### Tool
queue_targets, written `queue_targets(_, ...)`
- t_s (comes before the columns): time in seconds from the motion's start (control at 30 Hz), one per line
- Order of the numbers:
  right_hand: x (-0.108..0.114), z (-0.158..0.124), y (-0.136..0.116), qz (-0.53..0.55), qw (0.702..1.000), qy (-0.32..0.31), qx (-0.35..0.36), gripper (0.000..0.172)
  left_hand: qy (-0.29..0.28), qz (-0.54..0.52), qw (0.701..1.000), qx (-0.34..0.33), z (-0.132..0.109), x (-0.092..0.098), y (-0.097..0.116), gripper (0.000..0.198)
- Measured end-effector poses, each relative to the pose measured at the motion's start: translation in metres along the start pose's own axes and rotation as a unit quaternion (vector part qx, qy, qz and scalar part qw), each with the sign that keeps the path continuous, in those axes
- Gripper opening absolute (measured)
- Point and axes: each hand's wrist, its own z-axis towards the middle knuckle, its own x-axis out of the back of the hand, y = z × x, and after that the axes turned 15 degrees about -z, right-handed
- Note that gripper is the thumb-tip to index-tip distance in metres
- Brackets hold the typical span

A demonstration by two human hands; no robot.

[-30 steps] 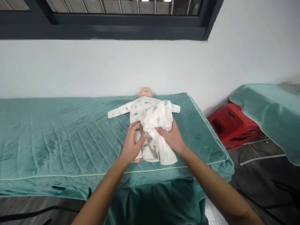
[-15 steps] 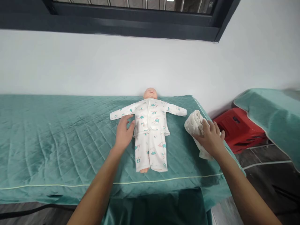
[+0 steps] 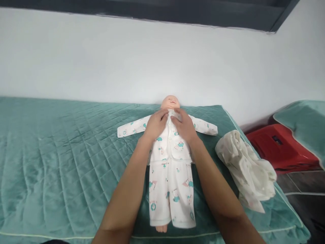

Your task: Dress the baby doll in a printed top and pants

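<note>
A baby doll lies on its back, dressed in a white long-sleeved top and white trousers, both printed with small green and pink figures. The sleeves spread out to both sides, and one foot shows below a trouser leg. My left hand rests on the upper chest of the top beside the front opening, its thumb and fingers apart near the collar. Opposite it, my right hand touches the other side of the chest, thumb apart from the fingers. Neither hand visibly grips the cloth.
A crumpled white cloth lies right of the doll near the edge of the green quilted cover. Beyond that edge stands a red plastic object, partly under another green cover. A white wall rises behind the doll.
My right hand has left the crumpled cloth and come over to the doll's chest. My left hand has moved up from beside the top onto it. The view has moved closer.
</note>
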Motion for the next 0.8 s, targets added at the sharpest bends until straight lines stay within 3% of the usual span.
queue_targets(0.13,-0.008,-0.001,0.009,0.038,0.999,-0.006,0.022,0.029,0.001,-0.032,0.999,0.007,-0.006,-0.001,-0.004,0.035)
queue_targets(0.4,-0.004,-0.006,0.007,0.015,0.999,-0.022,0.031,0.026,-0.005,-0.053,0.998,0.017,-0.007,-0.002,-0.007,0.036)
queue_targets(0.8,-0.003,-0.007,0.011,-0.041,0.994,-0.076,0.069,0.042,-0.031,-0.041,0.999,0.011,-0.008,0.0,-0.004,0.039)
